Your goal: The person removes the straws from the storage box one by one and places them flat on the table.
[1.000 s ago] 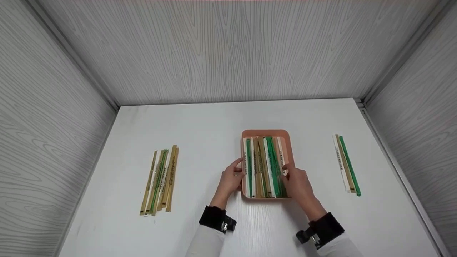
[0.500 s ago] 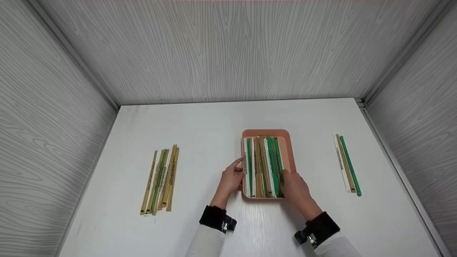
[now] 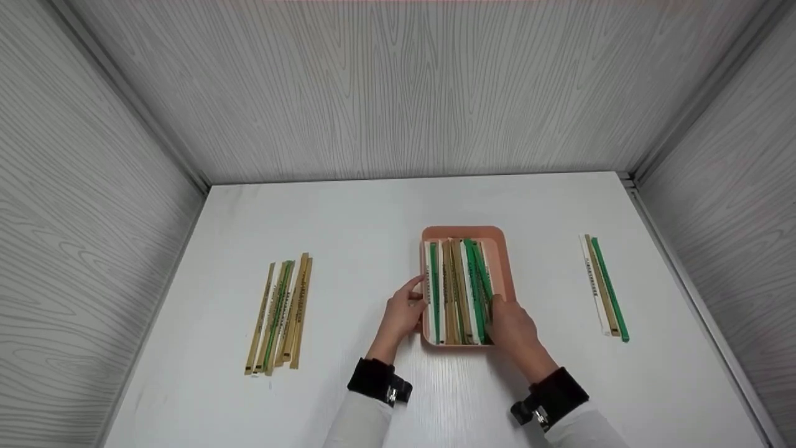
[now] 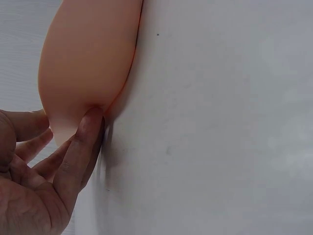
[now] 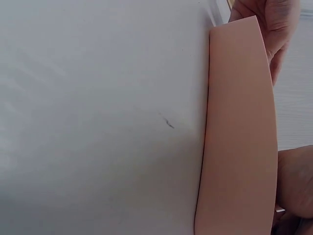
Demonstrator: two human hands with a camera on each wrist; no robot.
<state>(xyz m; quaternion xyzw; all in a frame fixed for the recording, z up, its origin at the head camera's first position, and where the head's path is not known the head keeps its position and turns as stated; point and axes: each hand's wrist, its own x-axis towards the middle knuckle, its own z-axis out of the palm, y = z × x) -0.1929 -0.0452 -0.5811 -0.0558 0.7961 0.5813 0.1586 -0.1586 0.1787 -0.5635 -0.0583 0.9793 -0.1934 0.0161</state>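
A shallow salmon-pink tray point(image 3: 497, 235) sits right of the table's middle, filled side by side with long thin paper-wrapped straws point(image 3: 453, 292) in white, green and brown. My left hand point(image 3: 401, 314) grips the tray's left side; in the left wrist view a finger presses low on the outer wall point(image 4: 90, 54) while others meet the rim. Over the tray's near right corner, my right hand point(image 3: 515, 326) pinches among the rightmost straws, around a slanted green straw point(image 3: 484, 274). Its fingertips are hidden, and the tray wall point(image 5: 239, 127) covers part of this hand in the right wrist view.
On the left of the white table point(image 3: 348, 236) lies a loose bunch of brown, white and green wrapped straws point(image 3: 280, 317). Three more straws point(image 3: 603, 289), white, brown and green, lie at the right. Grey wood-grain panels point(image 3: 398, 93) enclose the back and both sides.
My right hand has moved slightly nearer and left, working the rightmost straws leftward, so more bare tray shows on the right. The green straw's top has tilted left. My left hand stays put.
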